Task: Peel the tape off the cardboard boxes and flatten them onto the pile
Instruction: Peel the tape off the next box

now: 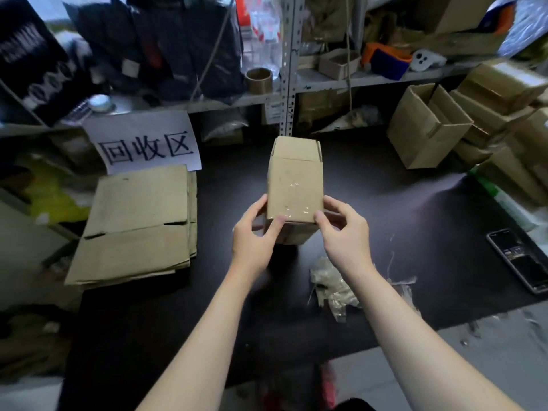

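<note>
1. Holding the box (pixel 295 185) above mid-table (pixel 385 209), open end toward 12 o'clock, the left hand (pixel 255 235) grips its 7 o'clock corner, thumb on top; the right hand (pixel 344 232) pinches the 5 o'clock corner.
2. Clear tape (pixel 293 197) glints on the top face; its end is hard to see, so probe with a nail.
3. Peel low and slowly, left hand bracing.
4. The pile (pixel 136 223) waits at 9 o'clock.

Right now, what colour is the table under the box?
Black. The table under the box shows best in the head view.
</note>
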Demonstrator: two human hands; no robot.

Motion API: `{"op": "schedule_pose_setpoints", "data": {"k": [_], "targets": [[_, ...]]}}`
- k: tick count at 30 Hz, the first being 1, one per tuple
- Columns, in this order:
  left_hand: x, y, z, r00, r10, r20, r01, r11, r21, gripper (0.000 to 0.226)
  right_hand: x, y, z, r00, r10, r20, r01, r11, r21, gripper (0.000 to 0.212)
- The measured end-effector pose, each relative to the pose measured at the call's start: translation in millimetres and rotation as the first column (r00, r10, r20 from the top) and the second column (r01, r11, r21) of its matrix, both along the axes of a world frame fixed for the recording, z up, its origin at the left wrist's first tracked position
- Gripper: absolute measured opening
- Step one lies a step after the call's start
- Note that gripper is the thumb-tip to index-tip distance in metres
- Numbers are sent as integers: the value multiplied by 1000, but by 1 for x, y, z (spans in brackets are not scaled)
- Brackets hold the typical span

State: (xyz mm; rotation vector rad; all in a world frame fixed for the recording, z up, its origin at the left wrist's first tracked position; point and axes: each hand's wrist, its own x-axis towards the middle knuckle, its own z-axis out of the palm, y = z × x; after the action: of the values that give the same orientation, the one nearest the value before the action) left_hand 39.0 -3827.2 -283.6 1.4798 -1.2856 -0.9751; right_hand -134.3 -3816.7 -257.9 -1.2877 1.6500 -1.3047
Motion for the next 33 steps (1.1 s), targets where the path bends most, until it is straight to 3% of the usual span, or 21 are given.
{"op": "schedule_pose_setpoints", "data": {"k": [8, 15, 24, 28, 33], "targets": [[17, 46, -4, 998, 52, -41, -51, 998, 21, 44, 13, 35, -13, 997, 81, -21, -80, 996, 31, 26], [26, 70, -2, 996, 76, 38, -75, 997, -17, 19, 19, 51, -21, 978, 170, -117, -174, 984, -28, 20], [30, 73, 0, 982, 40, 185, -21, 995, -99, 18, 15, 49, -28, 949, 151, -275, -190, 974, -121, 13], [27, 72, 1, 989, 100, 112, -86, 988, -126, 38, 14, 49, -29, 957, 128, -261, -170, 974, -147, 13], [25, 76, 0, 985, 172, -17, -173, 982, -80, 32, 15, 51, -28, 963, 116, -245, -160, 973, -166, 24]]}}
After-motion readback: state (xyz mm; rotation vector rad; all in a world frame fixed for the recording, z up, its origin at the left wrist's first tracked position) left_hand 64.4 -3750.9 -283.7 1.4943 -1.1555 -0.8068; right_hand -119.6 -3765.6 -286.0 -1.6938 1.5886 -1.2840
